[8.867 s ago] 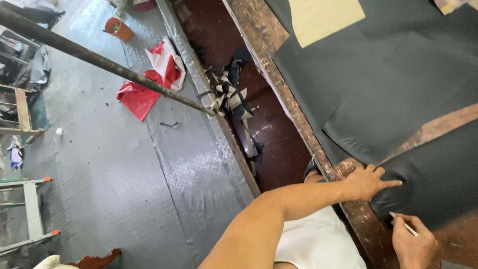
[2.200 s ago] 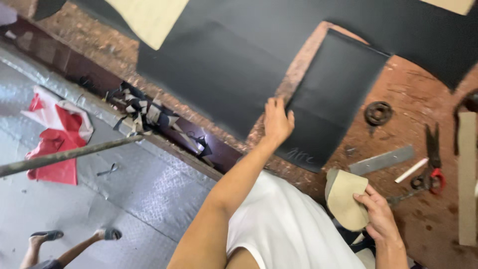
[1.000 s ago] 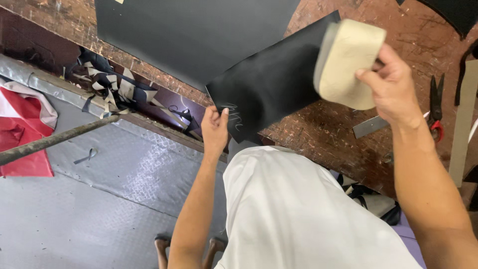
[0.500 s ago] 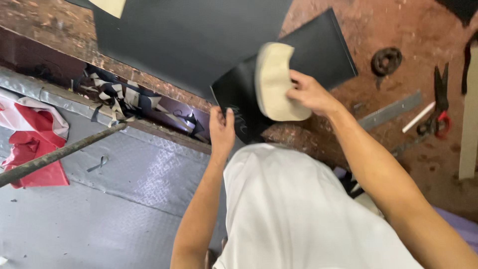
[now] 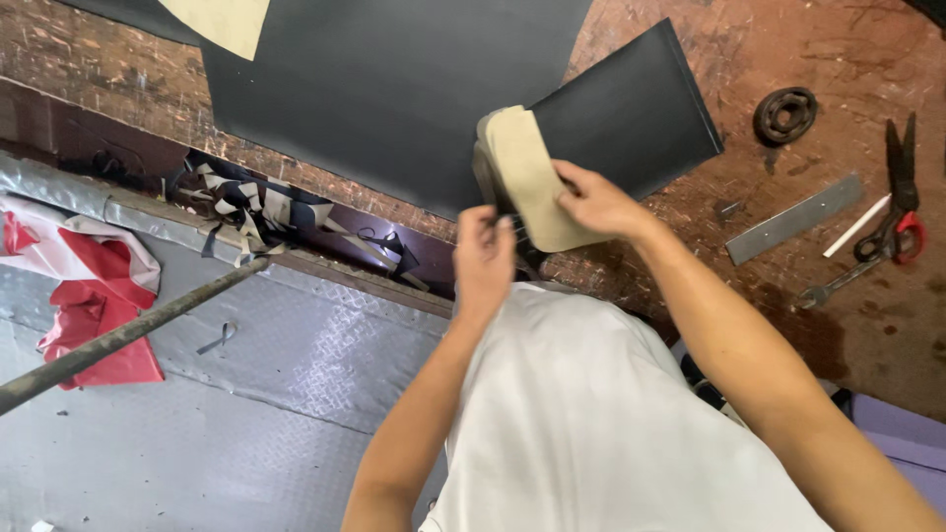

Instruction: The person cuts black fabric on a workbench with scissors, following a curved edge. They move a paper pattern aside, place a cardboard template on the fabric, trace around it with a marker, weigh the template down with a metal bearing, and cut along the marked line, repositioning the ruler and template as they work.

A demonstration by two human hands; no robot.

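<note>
My left hand (image 5: 483, 258) grips the near edge of a black leather piece (image 5: 631, 113) that lies folded at the table's front edge. My right hand (image 5: 596, 202) presses a beige paper pattern (image 5: 522, 167) onto that same piece, fingers closed over the pattern's near end. A larger black leather sheet (image 5: 394, 89) is spread on the worn wooden table (image 5: 788, 296) behind it, with another beige pattern (image 5: 222, 18) lying on its far left corner.
To the right on the table lie a metal ruler (image 5: 793, 219), a white marker (image 5: 855, 227), red-handled scissors (image 5: 895, 207) and a dark ring (image 5: 785, 114). Leather scraps (image 5: 266, 212) hang below the table edge. A metal bar (image 5: 128, 330) and red cloth (image 5: 84, 296) are over the grey floor.
The right hand has brought the beige pattern from the table's right side onto the black piece. My left hand has shifted along the piece's near edge toward the right hand.
</note>
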